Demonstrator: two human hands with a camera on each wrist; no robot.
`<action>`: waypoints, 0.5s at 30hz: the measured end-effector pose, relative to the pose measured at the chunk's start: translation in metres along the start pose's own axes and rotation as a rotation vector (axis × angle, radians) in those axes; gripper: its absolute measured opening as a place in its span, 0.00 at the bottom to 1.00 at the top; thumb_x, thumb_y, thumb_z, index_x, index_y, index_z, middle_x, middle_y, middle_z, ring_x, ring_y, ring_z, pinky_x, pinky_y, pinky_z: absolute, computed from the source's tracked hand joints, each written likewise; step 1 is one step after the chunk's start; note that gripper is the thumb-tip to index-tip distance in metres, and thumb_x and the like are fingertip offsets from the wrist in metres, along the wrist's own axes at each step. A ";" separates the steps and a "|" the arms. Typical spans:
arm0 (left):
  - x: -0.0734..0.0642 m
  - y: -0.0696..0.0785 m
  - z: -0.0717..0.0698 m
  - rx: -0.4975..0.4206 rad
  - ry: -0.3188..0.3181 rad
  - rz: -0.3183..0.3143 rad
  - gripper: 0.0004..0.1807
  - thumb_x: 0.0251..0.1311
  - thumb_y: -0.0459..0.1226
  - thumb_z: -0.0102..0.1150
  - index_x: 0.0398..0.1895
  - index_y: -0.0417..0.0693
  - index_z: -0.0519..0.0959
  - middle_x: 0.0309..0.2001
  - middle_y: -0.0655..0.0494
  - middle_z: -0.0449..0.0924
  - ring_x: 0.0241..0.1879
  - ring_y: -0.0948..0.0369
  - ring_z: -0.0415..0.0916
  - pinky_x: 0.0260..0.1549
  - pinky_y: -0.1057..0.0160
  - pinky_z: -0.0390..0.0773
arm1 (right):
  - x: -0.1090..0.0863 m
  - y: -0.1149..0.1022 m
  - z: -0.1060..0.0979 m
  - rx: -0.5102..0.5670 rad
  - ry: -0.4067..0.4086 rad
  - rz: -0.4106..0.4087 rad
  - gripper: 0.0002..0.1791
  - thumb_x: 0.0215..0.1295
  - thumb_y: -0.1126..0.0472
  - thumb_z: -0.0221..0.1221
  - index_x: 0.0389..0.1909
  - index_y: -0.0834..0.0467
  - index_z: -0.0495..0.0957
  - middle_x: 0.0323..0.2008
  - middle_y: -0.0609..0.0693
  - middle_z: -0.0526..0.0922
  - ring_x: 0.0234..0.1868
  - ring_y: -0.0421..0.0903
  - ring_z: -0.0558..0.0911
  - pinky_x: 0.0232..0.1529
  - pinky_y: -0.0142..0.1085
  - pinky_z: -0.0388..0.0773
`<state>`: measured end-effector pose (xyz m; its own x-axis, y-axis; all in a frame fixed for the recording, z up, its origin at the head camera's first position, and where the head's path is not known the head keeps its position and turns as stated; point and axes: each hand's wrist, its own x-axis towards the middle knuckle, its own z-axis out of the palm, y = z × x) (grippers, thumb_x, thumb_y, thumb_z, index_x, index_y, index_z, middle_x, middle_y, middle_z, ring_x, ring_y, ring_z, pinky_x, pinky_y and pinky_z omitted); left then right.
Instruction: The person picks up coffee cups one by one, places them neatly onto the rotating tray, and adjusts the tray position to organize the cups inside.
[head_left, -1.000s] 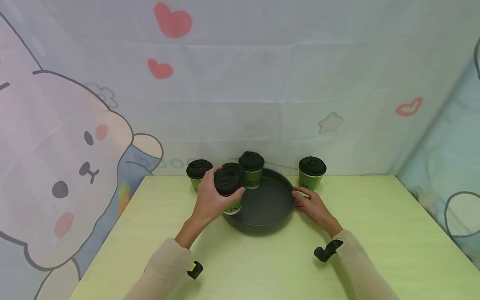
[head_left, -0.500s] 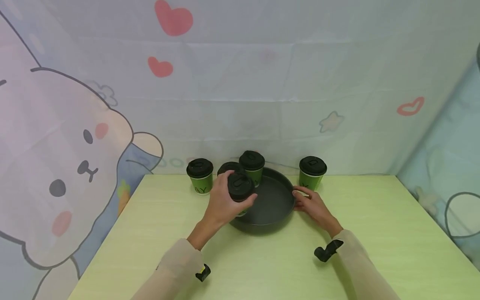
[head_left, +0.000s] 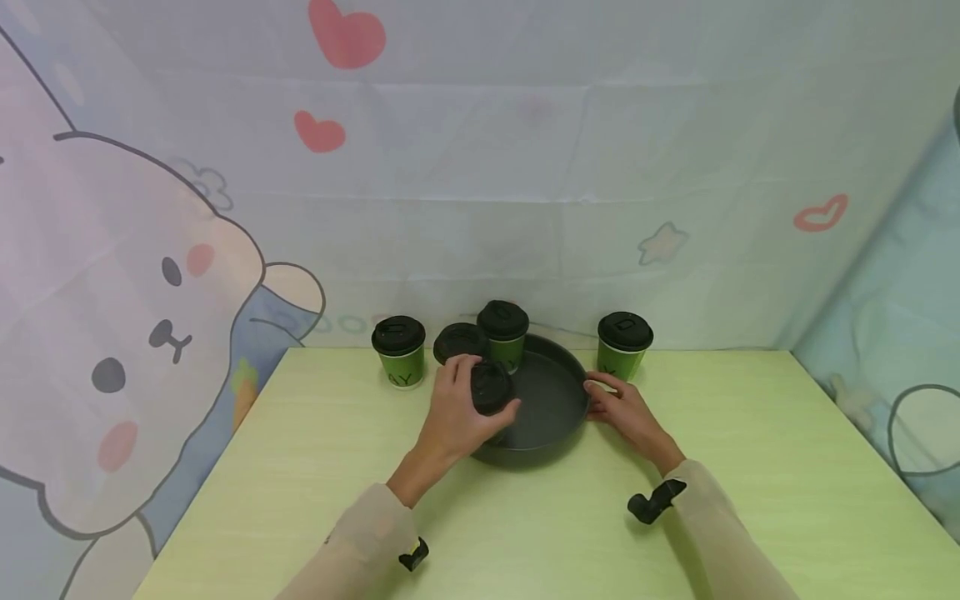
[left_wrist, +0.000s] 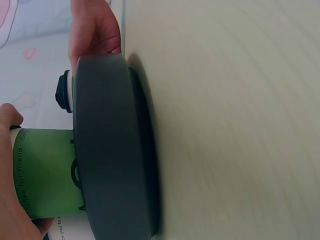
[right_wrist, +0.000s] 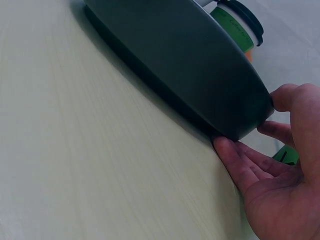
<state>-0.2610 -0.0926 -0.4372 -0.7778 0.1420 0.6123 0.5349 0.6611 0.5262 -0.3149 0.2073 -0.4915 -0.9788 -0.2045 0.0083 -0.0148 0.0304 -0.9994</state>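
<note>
My left hand (head_left: 457, 412) grips a green paper coffee cup (left_wrist: 47, 170) with a black lid (head_left: 491, 387), low over the left side of a round dark grey pan (head_left: 551, 400). In the left wrist view the pan's wall hides the cup's lower end. My right hand (head_left: 628, 417) holds the pan at its right edge; in the right wrist view the thumb is at the rim and fingertips (right_wrist: 225, 147) reach the bottom edge. Another lidded cup (head_left: 504, 329) stands upright at the back of the pan. Beside it is a similar cup (head_left: 459, 340), mostly hidden by my left hand.
One more lidded green cup (head_left: 402, 358) stands on the table (head_left: 540, 533) left of the pan, and another (head_left: 622, 346) behind my right hand. A printed cloth (head_left: 480, 167) hangs along the table's back edge.
My left hand has carried its cup rightward and down into the pan's area. The left cup, partly covered before, now shows fully. My right hand stays at the pan's edge.
</note>
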 end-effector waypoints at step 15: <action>-0.001 -0.001 0.004 0.069 -0.022 0.003 0.40 0.58 0.55 0.71 0.64 0.36 0.71 0.62 0.43 0.69 0.59 0.45 0.68 0.57 0.47 0.77 | 0.002 0.004 -0.002 -0.016 0.001 0.000 0.29 0.82 0.57 0.54 0.75 0.69 0.64 0.50 0.65 0.83 0.40 0.43 0.87 0.45 0.37 0.85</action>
<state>-0.2621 -0.0905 -0.4415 -0.7837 0.1602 0.6001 0.5139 0.7099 0.4817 -0.3169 0.2089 -0.4950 -0.9791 -0.2031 0.0086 -0.0184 0.0465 -0.9987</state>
